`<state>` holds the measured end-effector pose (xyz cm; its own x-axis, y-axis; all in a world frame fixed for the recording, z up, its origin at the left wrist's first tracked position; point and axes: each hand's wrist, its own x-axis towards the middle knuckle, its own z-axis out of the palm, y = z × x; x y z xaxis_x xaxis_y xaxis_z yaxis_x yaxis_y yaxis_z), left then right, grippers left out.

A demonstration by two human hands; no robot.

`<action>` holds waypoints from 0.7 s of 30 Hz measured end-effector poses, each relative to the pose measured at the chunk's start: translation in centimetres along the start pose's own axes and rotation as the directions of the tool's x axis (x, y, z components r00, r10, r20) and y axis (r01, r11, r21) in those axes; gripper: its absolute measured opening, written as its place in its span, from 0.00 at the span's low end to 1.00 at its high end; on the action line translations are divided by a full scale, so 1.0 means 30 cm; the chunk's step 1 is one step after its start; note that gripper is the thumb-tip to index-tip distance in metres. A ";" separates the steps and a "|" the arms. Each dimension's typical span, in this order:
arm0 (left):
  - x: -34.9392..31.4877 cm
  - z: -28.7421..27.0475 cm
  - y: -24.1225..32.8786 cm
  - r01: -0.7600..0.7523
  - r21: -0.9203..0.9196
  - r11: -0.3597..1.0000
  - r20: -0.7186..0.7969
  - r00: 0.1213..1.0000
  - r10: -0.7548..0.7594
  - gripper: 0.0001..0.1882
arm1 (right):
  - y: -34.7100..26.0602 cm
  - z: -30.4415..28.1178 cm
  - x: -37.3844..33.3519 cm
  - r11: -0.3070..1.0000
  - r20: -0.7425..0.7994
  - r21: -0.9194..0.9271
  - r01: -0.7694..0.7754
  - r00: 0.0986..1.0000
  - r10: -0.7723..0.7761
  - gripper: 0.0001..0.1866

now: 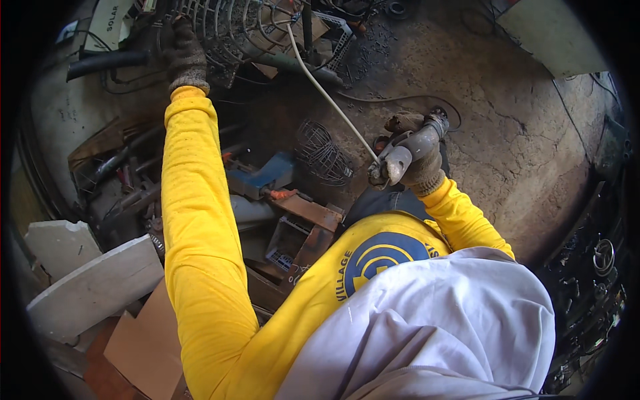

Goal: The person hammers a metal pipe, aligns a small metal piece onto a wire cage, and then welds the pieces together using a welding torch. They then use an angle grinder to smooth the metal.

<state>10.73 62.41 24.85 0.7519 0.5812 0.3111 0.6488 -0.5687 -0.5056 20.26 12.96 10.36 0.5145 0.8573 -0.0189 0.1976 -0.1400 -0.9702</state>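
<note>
My left hand (186, 55), in a dark knitted glove, reaches far forward with its fingers at the edge of a round metal wire frame (230, 30). The fingers look curled onto the frame's rim. My right hand (421, 160), in a dirty glove, is wrapped around a grey, tube-shaped tool (423, 141) in front of my body. A thin pale rod or hose (325, 92) runs from near the tool's front end up to the wire frame. Whether it is joined to the tool is unclear. A dark cord (400, 99) lies behind the tool.
A small wire cage (324, 152) lies on the stained floor (493, 127). Left of me are a blue metal piece (270, 172), white boards (100, 287) and brown cardboard (148, 340). A pale panel (553, 37) stands far right; scrap metal (593, 287) lines the right side.
</note>
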 end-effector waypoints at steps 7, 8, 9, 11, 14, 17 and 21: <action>0.006 -0.008 0.006 -0.081 -0.318 0.945 -0.319 0.947 -0.026 0.23 | -0.033 0.023 -0.017 0.995 -0.094 0.098 -0.020 0.995 0.030 0.19; 0.009 -0.009 0.012 -0.028 -0.397 0.917 -0.260 0.962 -0.083 0.22 | -0.059 0.017 -0.020 0.993 -0.119 0.106 -0.054 0.991 0.066 0.17; 0.011 -0.011 0.018 0.028 -0.471 0.881 -0.196 0.971 -0.136 0.22 | -0.086 0.010 -0.021 0.990 -0.145 0.115 -0.085 0.984 0.101 0.19; -0.003 -0.009 0.017 0.060 -0.384 0.922 -0.188 0.972 -0.142 0.21 | -0.070 0.011 -0.044 0.996 -0.176 0.081 -0.023 0.984 0.037 0.20; 0.010 -0.030 0.033 0.089 -0.582 0.808 -0.189 0.952 -0.241 0.18 | -0.044 -0.006 -0.068 0.999 -0.176 -0.017 0.032 0.984 -0.034 0.21; -0.006 -0.027 0.038 0.062 -0.626 0.777 -0.227 0.939 -0.258 0.20 | 0.000 -0.023 -0.059 0.998 -0.080 0.069 0.003 0.997 0.002 0.22; -0.017 -0.033 0.058 0.011 -0.532 0.846 -0.332 0.917 -0.220 0.22 | 0.081 -0.002 -0.068 0.997 -0.047 0.074 -0.008 0.999 0.011 0.23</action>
<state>11.58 60.55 24.60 0.5857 0.4653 0.6636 0.6194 -0.7850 0.0038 19.75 10.83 8.06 0.5553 0.8315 -0.0183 0.1317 -0.1096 -0.9852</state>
